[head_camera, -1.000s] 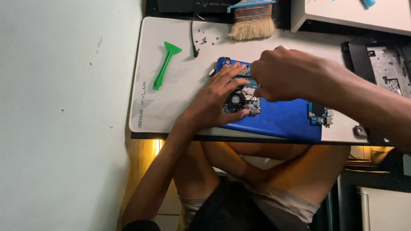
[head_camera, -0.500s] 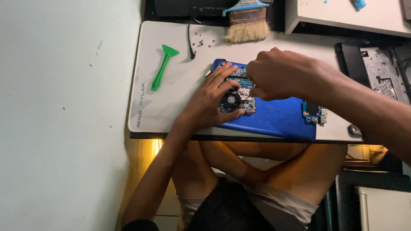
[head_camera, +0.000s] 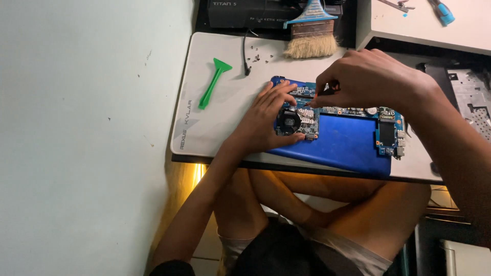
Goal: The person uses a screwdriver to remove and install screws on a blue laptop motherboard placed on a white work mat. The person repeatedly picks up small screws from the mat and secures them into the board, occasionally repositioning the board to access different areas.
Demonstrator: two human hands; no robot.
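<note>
In the head view, one blue circuit board (head_camera: 348, 134) is lying on the white mat (head_camera: 225, 128) on the bench, beside one green pry tool (head_camera: 212, 83) and one brush (head_camera: 310, 38). The left hand (head_camera: 266, 120) is pressing spread fingers (head_camera: 279, 94) around the fan (head_camera: 289, 122). The right hand (head_camera: 371, 79) is pinching narrow fingers on the board's upper edge; what they are holding, I cannot tell.

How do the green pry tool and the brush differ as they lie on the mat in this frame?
The green pry tool is slim, flat, one-colour plastic; the brush is broad, with a blue handle and pale bristles. The pry tool lies wholly on the white mat, left of the left hand; the brush sits at the mat's far edge, above the right hand. Both lie untouched.
</note>
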